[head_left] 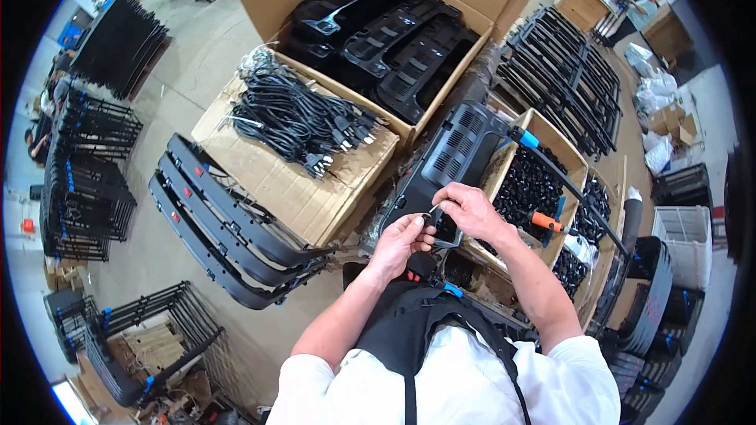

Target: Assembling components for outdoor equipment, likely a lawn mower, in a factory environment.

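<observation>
My left hand is closed, pinching a small dark part whose kind I cannot make out. My right hand is closed too, its thumb and forefinger on a thin, pale piece that meets the dark part. Both hands are close together in front of my chest, over the near end of a black vented plastic housing. That housing lies at a slant, with its slotted grille facing up. To the right, next to my right forearm, a wooden bin holds many small black parts.
Bundled black power cords lie on a cardboard box. Behind them, an open carton holds black moulded panels. Curved black frames stand at left. An orange-handled tool and a blue-ended tool are by the bins.
</observation>
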Demonstrator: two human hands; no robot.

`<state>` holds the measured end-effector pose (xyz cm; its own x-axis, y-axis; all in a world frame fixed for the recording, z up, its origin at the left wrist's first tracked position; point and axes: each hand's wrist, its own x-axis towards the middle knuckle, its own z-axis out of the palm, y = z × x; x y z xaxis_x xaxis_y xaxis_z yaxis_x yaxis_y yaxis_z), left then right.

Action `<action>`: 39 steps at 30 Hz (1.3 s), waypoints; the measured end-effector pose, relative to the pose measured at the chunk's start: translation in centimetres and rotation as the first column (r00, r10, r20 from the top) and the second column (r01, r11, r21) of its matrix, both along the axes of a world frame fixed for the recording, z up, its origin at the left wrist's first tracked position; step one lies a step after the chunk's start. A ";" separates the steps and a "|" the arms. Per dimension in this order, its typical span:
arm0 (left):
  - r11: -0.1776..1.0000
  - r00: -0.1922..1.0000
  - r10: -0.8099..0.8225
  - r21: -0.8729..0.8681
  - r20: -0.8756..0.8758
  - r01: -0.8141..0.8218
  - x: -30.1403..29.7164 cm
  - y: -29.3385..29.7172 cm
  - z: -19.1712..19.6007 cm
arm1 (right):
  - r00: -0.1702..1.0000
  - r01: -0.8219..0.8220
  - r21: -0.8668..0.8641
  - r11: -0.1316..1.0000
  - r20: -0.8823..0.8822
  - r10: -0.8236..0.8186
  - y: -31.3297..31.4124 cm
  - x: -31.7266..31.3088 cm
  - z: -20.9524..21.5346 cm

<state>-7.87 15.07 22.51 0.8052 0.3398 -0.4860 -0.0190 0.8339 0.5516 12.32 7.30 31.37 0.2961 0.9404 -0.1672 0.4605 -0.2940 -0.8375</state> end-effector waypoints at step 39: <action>0.976 0.963 -0.214 -0.001 -0.162 0.217 0.7 -1.8 0.9 | 0.725 -0.003 0.201 0.979 0.675 -0.136 9.8 13.1 -7.3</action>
<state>-7.19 13.26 23.45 0.7725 0.1758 -0.6103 0.2502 0.7989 0.5469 25.39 17.06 24.11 0.3266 0.9056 0.2707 0.9118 -0.2265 -0.3425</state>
